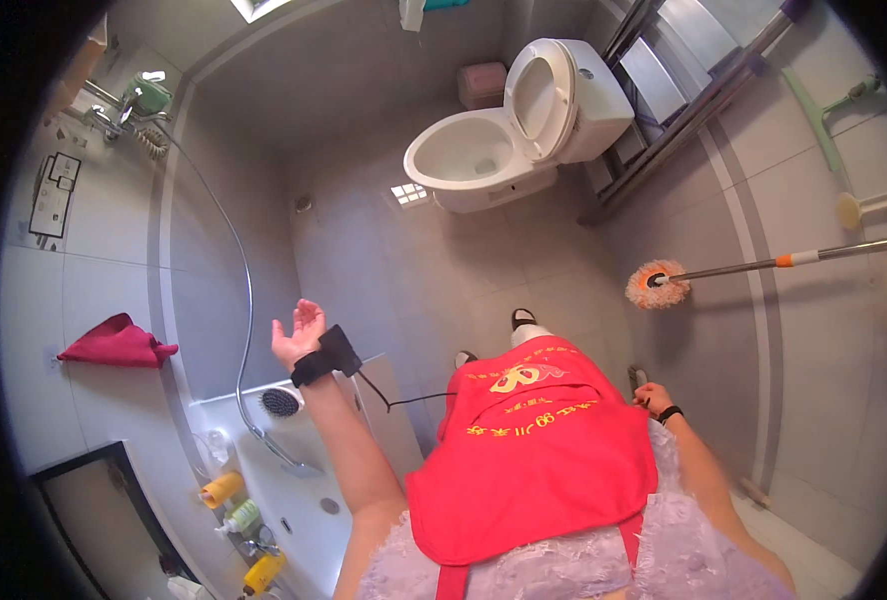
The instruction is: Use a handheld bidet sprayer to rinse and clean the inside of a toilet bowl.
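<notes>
My left hand (299, 334) is raised palm up with its fingers apart and nothing in it, above the near left side beside the washbasin (305, 502). A black strap with a small black box (339, 351) sits on that wrist, and a cable runs from it to the red apron (533, 450) I wear. At my right side, my right hand (652, 397) hangs by the apron's edge with curled fingers; whether it holds something is unclear. A dark, narrow thing (638, 376) shows just beyond its fingers. Its wrist bears a black band.
Ahead stands a white toilet (462, 154) with its lid raised, a pink bin (482, 85) behind. A mop (657, 284) and folded metal rack (683, 120) are at the right. At the left are a shower hose (248, 300), a hanging dark-pink cloth (119, 345), a hairbrush (280, 403) and several bottles (241, 516).
</notes>
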Motion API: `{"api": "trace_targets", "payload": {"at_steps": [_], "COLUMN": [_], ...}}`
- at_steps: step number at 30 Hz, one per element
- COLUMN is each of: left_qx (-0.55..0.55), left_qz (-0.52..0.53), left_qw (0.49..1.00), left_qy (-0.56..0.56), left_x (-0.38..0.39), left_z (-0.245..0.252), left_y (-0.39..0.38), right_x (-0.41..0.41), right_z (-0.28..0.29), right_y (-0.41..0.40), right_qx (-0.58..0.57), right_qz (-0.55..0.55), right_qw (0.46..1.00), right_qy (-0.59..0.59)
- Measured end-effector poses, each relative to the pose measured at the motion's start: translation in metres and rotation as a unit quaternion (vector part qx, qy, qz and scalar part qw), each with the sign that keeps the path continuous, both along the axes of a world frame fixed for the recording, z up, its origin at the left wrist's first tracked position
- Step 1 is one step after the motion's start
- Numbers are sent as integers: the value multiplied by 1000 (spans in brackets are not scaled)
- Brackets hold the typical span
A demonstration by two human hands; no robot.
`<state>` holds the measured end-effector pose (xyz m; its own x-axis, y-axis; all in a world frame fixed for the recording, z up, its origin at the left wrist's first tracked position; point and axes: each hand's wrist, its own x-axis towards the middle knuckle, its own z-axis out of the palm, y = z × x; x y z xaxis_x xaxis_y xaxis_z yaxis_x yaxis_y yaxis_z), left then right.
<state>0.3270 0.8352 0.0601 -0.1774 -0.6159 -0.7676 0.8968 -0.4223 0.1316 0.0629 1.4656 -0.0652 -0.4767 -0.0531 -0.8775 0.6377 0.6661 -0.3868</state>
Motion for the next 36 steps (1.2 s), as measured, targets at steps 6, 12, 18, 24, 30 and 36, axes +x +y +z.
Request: {"api": "trace_targets", "payload": {"at_steps": [6, 12, 18, 24, 30, 36], "left_qx": [-40, -34, -16, -49, -56, -50], "left_qz": [34, 52, 57, 0, -42, -64], "left_qw": [998, 991, 984, 977, 975, 977], "left_qy": [-22, -121, -170, -208, -209, -199], "left_x": [18, 19, -12, -35, -7, -7], "left_z": [17, 13, 21, 33, 16, 8], "left_y": [35, 103, 173, 209, 211, 220], "right_x": [-46, -106, -138, -151, -130, -71], "right_z": [-13, -3, -25, -42, -31, -27], "right_y": [6, 2, 86, 154, 162, 234], "right_qx": [29, 8, 28, 114, 85, 195], "right_qz": [59, 84, 126, 114, 73, 62], "right_qw": [998, 996, 988, 983, 994, 978], "right_qy": [-21, -9, -82, -91, -9, 31]}}
